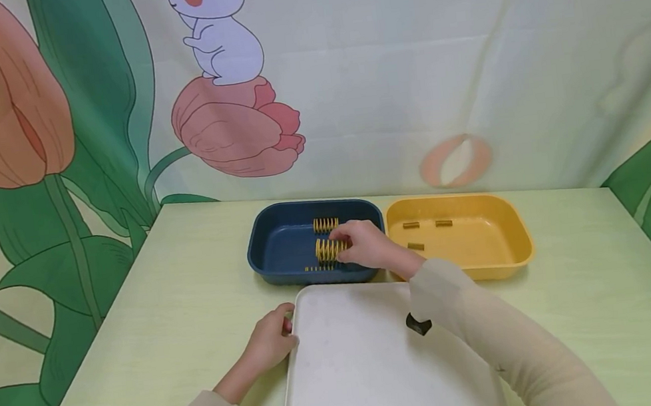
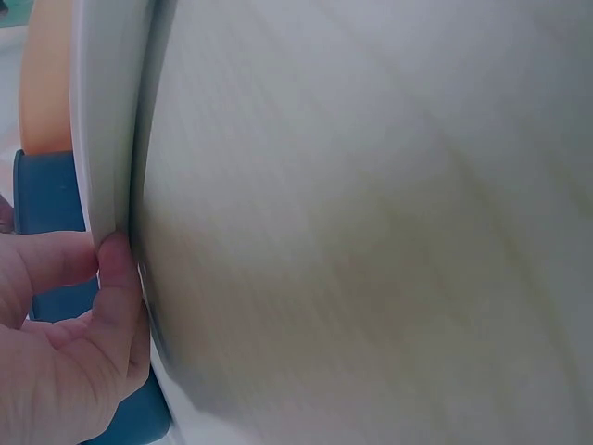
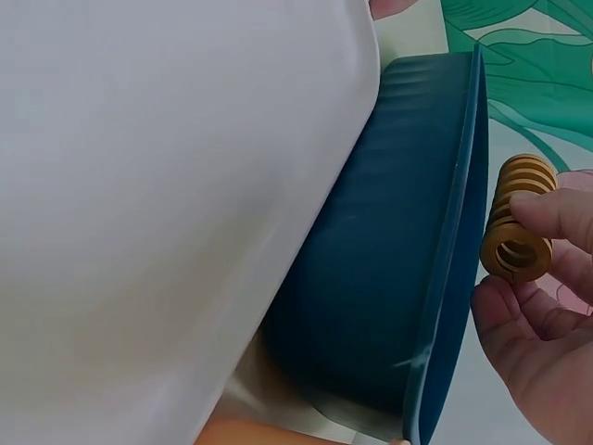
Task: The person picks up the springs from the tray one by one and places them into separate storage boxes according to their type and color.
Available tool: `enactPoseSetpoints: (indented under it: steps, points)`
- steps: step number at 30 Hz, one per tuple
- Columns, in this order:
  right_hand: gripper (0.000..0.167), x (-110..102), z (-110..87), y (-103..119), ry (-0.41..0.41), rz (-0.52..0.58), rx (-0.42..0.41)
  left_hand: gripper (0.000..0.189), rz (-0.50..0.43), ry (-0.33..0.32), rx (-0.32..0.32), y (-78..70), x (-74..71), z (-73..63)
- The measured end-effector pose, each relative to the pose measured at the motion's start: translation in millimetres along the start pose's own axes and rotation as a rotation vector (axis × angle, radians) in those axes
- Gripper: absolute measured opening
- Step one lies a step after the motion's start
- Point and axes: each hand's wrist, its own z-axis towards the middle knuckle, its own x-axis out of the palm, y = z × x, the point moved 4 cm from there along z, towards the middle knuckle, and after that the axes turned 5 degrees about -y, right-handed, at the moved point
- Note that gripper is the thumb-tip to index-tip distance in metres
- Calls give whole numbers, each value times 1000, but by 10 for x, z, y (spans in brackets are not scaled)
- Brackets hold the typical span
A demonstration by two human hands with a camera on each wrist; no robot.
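Observation:
My right hand [image 1: 364,244] is over the blue bin [image 1: 286,278] and holds a yellow coil spring [image 1: 324,251] between thumb and fingers. In the right wrist view the spring [image 3: 524,176] shows its round end, just above the bin's rim. Another yellow coil spring [image 1: 325,224] lies in the bin behind the held one, and part of a further one [image 1: 316,268] shows near the front wall. With thumb and fingers my left hand [image 1: 268,342] pinches the left edge of a white tray [image 1: 368,365]; the left wrist view shows this grip on the tray's rim [image 2: 109,139].
Right of the blue bin stands a yellow bin [image 1: 487,245] with several small brown-gold cylinders [image 1: 444,223] in it. The white tray lies in front of both bins on a pale green table [image 1: 599,279]. A printed curtain [image 1: 386,102] hangs behind.

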Motion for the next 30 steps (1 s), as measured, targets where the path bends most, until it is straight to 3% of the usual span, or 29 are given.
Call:
enactPoseSetpoints:
  steps: [30]
  points:
    - [33, 216, 186, -112, 13, 4, 82, 49, 9, -10, 6, -25, -23, -21]
